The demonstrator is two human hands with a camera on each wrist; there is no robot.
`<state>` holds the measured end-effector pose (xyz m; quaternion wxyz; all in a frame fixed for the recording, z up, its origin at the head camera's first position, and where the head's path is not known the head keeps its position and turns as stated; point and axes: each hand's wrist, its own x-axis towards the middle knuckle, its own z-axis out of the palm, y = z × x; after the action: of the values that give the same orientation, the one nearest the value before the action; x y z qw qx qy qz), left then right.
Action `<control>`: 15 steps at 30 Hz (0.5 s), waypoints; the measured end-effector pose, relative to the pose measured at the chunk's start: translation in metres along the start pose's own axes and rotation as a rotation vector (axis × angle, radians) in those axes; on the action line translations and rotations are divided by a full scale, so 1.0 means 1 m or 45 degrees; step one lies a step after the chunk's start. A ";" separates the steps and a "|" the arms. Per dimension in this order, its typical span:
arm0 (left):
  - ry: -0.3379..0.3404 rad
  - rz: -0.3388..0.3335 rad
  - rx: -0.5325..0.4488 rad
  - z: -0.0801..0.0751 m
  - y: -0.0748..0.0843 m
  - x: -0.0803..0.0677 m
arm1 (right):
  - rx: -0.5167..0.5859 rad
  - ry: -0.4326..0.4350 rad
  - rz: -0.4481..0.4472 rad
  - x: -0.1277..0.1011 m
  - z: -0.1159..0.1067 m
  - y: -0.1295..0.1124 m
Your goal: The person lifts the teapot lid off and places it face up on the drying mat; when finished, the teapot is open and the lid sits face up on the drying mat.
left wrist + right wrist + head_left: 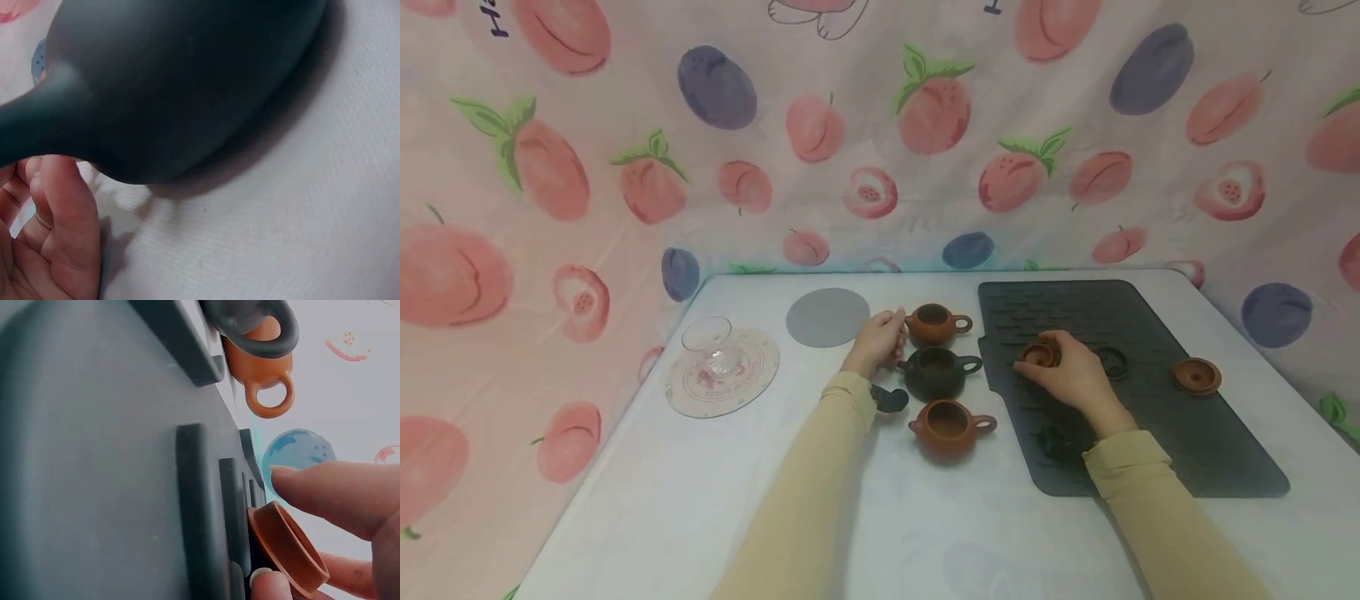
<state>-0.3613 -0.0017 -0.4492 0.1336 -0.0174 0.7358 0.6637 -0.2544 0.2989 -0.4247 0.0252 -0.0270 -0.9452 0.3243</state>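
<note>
My right hand (1078, 375) has its fingers around a small brown teapot lid (1038, 356), low over the dark mat (1187, 450). In the right wrist view that lid (287, 550) is tilted, with one fingertip against its lower edge. My left hand (877, 342) stays beside the spouts, its fingers loosely bent. Its fingertips are right at the spout of the rear brown teapot (934, 323). Behind the spout of the black teapot (934, 375), large in the left wrist view, part of the left hand (56, 231) shows. A front brown teapot (949, 435) completes the lidless row.
On the mat are a black lid (1112, 363), another brown lid (1197, 377) and a dark object (1060, 443) partly hidden by the right wrist. A clear glass (709, 350) stands on a patterned round mat (752, 392) at left. A grey disc (827, 318) lies behind.
</note>
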 end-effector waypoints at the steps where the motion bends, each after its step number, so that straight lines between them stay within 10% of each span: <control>1: 0.002 0.003 0.004 0.000 0.000 0.000 | 0.000 0.002 -0.001 0.000 0.000 -0.001; 15: 0.084 0.128 0.091 -0.018 -0.016 -0.018 | -0.007 0.073 -0.057 0.005 0.010 -0.013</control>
<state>-0.3436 -0.0237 -0.4591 0.0764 0.0026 0.7631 0.6418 -0.2600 0.2825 -0.4242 0.0593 -0.0153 -0.9454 0.3201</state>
